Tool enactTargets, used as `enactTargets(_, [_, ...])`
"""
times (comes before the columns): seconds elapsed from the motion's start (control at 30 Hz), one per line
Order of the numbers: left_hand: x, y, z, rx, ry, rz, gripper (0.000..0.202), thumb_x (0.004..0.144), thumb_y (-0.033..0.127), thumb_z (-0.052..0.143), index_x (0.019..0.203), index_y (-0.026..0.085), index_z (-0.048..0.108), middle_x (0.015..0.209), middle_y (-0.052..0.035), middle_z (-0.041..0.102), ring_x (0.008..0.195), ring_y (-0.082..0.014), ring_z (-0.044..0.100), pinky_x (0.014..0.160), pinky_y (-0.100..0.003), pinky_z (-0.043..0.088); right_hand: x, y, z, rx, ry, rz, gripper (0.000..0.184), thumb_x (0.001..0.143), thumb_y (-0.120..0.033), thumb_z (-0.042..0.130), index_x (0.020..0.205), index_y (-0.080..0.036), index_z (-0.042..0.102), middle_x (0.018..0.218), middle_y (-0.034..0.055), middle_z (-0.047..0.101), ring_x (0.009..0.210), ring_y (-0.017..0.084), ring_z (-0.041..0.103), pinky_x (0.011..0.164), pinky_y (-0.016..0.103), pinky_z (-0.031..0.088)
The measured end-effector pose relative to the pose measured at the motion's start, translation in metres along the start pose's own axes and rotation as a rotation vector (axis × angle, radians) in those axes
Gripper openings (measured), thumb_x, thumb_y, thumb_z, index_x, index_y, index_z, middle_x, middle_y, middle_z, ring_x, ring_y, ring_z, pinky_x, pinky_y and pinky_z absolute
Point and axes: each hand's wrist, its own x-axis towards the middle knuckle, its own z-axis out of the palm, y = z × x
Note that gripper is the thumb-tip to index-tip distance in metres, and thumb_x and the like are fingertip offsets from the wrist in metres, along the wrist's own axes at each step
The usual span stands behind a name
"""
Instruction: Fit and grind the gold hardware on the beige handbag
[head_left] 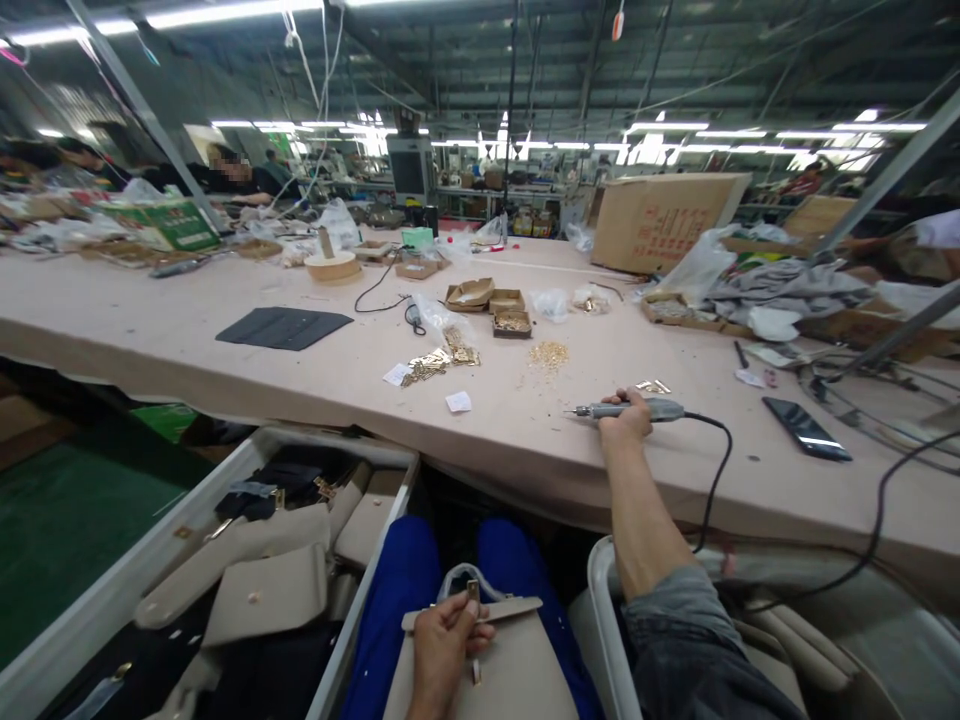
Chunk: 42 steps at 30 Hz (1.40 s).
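A beige handbag [517, 665] lies across my lap on blue-clad legs. My left hand [446, 640] is closed at its top edge, pinching a small gold metal fitting [472, 590] between thumb and fingers. Below those fingers another bit of metal hardware [476, 672] shows on the bag's front. Out to the right, my right hand [628, 418] is wrapped round a grey electric screwdriver [664, 409], resting at the table's near side with its bit pointing left. Small gold plates [654, 387] lie just beyond it.
Crates with beige and dark bags stand left [67, 640] and right [600, 580] of my legs. On the table [360, 385] are gold plates [427, 366], small gold pieces [549, 355], a phone [806, 428] and a black sheet [283, 327]. The screwdriver's cord [726, 470] hangs over the edge.
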Motion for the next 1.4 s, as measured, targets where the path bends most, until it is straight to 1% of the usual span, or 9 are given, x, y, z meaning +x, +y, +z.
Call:
enactTargets(0.1, [-0.001,0.002,0.003,0.009,0.011,-0.001,0.076,0.058,0.070,0.089,0.096,0.005,0.079,0.085,-0.0206,0.076,0.061,-0.0245,0.073,0.052,-0.027,0.057,0.005,0.009,-0.003,0.003,0.004,-0.006,0.031,0.078,-0.017,0.070,0.080,-0.023,0.039,0.070,-0.0064,0.058,0.045,0.006,0.048,0.041,0.018,0.047])
enactTargets(0.27, [-0.002,0.004,0.007,0.012,0.052,0.015,0.072,0.058,0.068,0.088,0.094,0.007,0.079,0.082,-0.0182,0.075,0.058,-0.0232,0.071,0.050,-0.026,0.055,0.006,0.016,-0.006,0.013,0.019,-0.036,0.031,0.075,-0.017,0.071,0.081,-0.023,0.041,0.071,-0.0054,0.060,0.045,0.007,0.049,0.039,0.019,0.047])
enactTargets(0.5, [0.005,-0.004,0.000,0.009,0.016,-0.011,0.074,0.055,0.069,0.089,0.095,0.007,0.079,0.083,-0.0185,0.076,0.059,-0.0239,0.072,0.050,-0.027,0.056,0.004,0.020,-0.004,0.037,0.055,-0.089,0.032,0.072,-0.015,0.070,0.078,-0.023,0.039,0.069,-0.0050,0.061,0.044,0.007,0.049,0.038,0.019,0.047])
enactTargets(0.7, [-0.005,0.008,0.006,-0.002,0.024,0.013,0.070,0.060,0.065,0.089,0.095,0.005,0.079,0.082,-0.0174,0.075,0.058,-0.0217,0.071,0.051,-0.025,0.055,-0.001,0.024,-0.003,0.062,0.084,-0.138,0.026,0.073,-0.015,0.068,0.080,-0.022,0.044,0.070,-0.0038,0.063,0.045,0.008,0.050,0.037,0.019,0.048])
enactTargets(0.83, [-0.013,0.017,0.011,-0.002,0.030,0.047,0.062,0.066,0.060,0.088,0.095,0.006,0.079,0.081,-0.0163,0.075,0.058,-0.0202,0.071,0.051,-0.023,0.054,-0.003,0.023,-0.004,0.067,0.095,-0.148,0.029,0.074,-0.017,0.069,0.081,-0.023,0.042,0.070,-0.0043,0.062,0.045,0.008,0.050,0.037,0.019,0.049])
enactTargets(0.93, [-0.015,0.020,0.012,0.003,0.039,0.036,0.062,0.065,0.061,0.088,0.094,0.007,0.080,0.082,-0.0164,0.075,0.059,-0.0211,0.071,0.050,-0.023,0.053,-0.003,0.021,-0.006,0.073,0.088,-0.134,0.030,0.074,-0.017,0.070,0.080,-0.023,0.041,0.070,-0.0049,0.061,0.045,0.007,0.049,0.038,0.019,0.049])
enactTargets(1.13, [-0.016,0.022,0.011,0.011,0.033,0.040,0.064,0.064,0.064,0.088,0.092,0.008,0.079,0.080,-0.0159,0.075,0.058,-0.0198,0.070,0.049,-0.022,0.053,-0.002,0.020,-0.009,0.079,0.081,-0.124,0.026,0.076,-0.016,0.068,0.082,-0.022,0.044,0.072,-0.0029,0.062,0.047,0.007,0.049,0.039,0.019,0.049])
enactTargets(1.27, [-0.016,0.023,0.013,0.002,0.040,0.047,0.068,0.061,0.066,0.089,0.093,0.007,0.079,0.079,-0.0167,0.075,0.056,-0.0200,0.070,0.048,-0.022,0.052,0.000,0.022,-0.008,0.076,0.093,-0.130,0.029,0.076,-0.017,0.070,0.080,-0.023,0.042,0.070,-0.0037,0.061,0.046,0.008,0.050,0.037,0.019,0.048])
enactTargets(1.4, [-0.017,0.025,0.013,0.002,0.039,0.040,0.069,0.060,0.065,0.089,0.093,0.005,0.079,0.080,-0.0173,0.075,0.057,-0.0205,0.070,0.048,-0.021,0.053,0.000,0.022,-0.006,0.082,0.116,-0.133,0.026,0.075,-0.016,0.068,0.080,-0.022,0.043,0.069,-0.0032,0.062,0.045,0.008,0.049,0.036,0.018,0.047])
